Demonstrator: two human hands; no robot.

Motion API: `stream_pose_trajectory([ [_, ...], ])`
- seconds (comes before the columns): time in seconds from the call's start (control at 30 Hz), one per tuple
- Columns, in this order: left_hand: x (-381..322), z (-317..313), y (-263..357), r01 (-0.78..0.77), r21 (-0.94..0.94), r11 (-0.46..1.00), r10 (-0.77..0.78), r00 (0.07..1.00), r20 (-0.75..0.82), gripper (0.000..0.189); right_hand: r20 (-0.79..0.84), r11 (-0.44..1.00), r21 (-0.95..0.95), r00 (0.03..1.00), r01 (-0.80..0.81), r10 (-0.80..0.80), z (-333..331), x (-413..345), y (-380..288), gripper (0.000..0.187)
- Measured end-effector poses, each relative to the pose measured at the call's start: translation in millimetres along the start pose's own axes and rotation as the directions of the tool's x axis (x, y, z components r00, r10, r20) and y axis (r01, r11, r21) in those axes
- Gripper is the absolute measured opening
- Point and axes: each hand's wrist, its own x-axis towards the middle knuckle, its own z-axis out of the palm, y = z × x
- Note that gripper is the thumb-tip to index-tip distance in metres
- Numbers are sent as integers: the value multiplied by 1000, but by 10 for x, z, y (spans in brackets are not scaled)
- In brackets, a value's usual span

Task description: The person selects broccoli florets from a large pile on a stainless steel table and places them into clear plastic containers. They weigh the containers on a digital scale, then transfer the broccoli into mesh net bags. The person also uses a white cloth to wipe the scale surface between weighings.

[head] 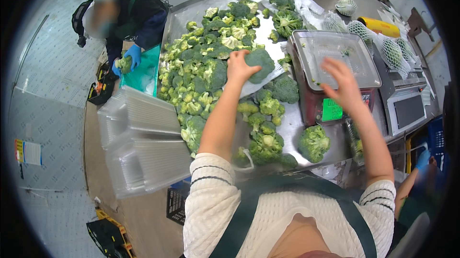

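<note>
My left hand (240, 66) has its fingers and thumb around a large broccoli head (259, 66), which rests over a white foam net sleeve. Many broccoli florets (194, 78) are heaped to the left of it. My right hand (337, 83), slightly blurred, hangs with spread fingers over the front of a weighing scale. The metal tray (312, 54) of the scale holds small green scraps and what looks like a clear plastic container. Its green display (331, 109) is lit. One broccoli head (314, 143) lies in front of the scale, and others sit between it and the heap.
Stacked clear plastic trays (143, 143) stand at the table's left edge. Foam net sleeves (390, 51), a yellow roll (379, 26) and a label-printing machine (408, 110) are at right. A co-worker in blue gloves (133, 56) holds broccoli at upper left; another person's gloved hand (423, 159) shows at lower right.
</note>
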Motion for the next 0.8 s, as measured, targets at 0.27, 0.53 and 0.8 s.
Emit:
stream_pose_trajectory([
  [0.27,585,-604,-708,54,-998,25,-239,970,47,59,525,996,46,850,-80,44,1628,-98,-660,77],
  [0.53,-444,101,-831,-386,-25,922,387,921,53,51,733,976,-105,649,-192,207,2031,420,-750,86],
  [0.8,252,-414,-254,-23,-533,846,81,993,85,56,721,945,67,671,-319,175,1877,-116,-997,55],
])
